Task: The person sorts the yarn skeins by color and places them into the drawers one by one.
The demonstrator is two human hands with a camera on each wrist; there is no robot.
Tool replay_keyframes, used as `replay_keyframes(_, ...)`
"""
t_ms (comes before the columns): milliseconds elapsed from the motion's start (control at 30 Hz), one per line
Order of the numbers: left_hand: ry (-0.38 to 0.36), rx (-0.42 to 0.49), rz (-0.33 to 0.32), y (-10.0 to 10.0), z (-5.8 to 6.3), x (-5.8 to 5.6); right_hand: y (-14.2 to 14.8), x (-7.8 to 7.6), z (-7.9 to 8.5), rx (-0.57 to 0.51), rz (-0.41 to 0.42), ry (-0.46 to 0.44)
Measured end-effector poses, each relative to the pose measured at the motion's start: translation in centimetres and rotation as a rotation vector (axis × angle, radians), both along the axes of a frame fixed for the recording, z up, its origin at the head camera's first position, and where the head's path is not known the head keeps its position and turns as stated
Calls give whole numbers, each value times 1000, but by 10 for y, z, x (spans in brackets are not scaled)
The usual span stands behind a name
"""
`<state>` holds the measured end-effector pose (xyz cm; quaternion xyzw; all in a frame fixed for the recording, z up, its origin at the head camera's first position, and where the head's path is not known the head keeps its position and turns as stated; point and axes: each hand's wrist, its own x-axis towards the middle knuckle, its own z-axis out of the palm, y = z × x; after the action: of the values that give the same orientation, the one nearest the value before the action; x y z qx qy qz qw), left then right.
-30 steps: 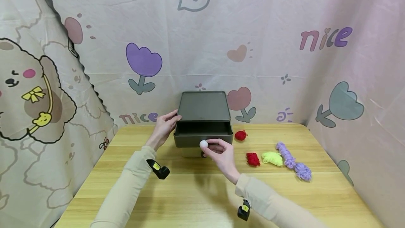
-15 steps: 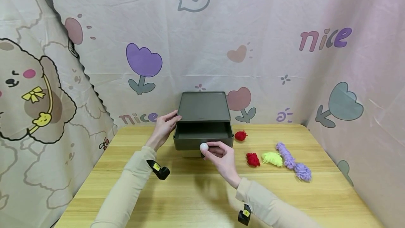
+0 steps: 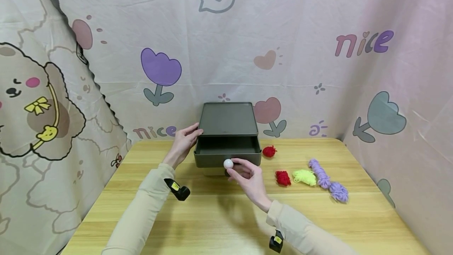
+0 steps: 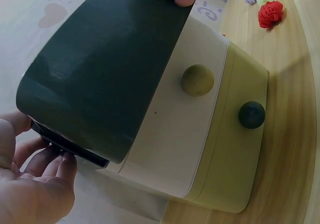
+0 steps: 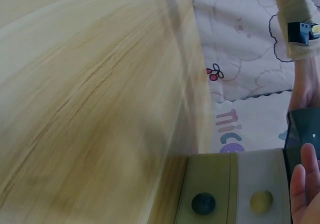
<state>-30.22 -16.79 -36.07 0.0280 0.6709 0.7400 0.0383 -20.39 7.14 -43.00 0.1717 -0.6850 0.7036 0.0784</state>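
Note:
A small desktop drawer cabinet (image 3: 228, 119) with a dark grey-green top stands at the table's back. Its top drawer (image 3: 212, 160) is pulled partway out, and the visible inside holds nothing. My left hand (image 3: 183, 143) grips the cabinet's upper left edge, fingers curled against the side in the left wrist view. At the drawer front, my right hand (image 3: 252, 178) is beside the round white knob (image 3: 228, 163), thumb and index finger loosened and a fingertip close against it. Below, the left wrist view shows a cream drawer with a yellowish knob (image 4: 198, 80) and an olive drawer with a dark knob (image 4: 251, 115).
Right of the cabinet lie a red yarn bundle (image 3: 269, 151), another red one (image 3: 283, 178), a yellow yarn bundle (image 3: 304, 177) and purple yarn bundles (image 3: 338, 192) on the wooden table (image 3: 198, 223). A printed curtain (image 3: 219, 50) hangs close behind.
The top drawer has come slightly farther out toward me. My right hand has drawn a little right and back, its pinch on the white knob loosening. The left hand has stayed put.

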Motion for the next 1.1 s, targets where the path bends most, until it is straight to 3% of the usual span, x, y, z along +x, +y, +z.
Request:
replay_keyframes(367,-3,2,1,-2,0,1,22,7,-7,59,48,93)
replay_keyframes(567,-2,1,-2,-2,0,0,43,8,-14,76,4,216)
replay_keyframes(733,-9,0,1,0,1,1,66,7,-21,77,-61,261)
replay_keyframes(900,-16,6,5,1,1,1,90,6,-30,81,-101,244)
replay_keyframes(1100,-12,8,6,2,0,1,122,1,-35,159,-185,186)
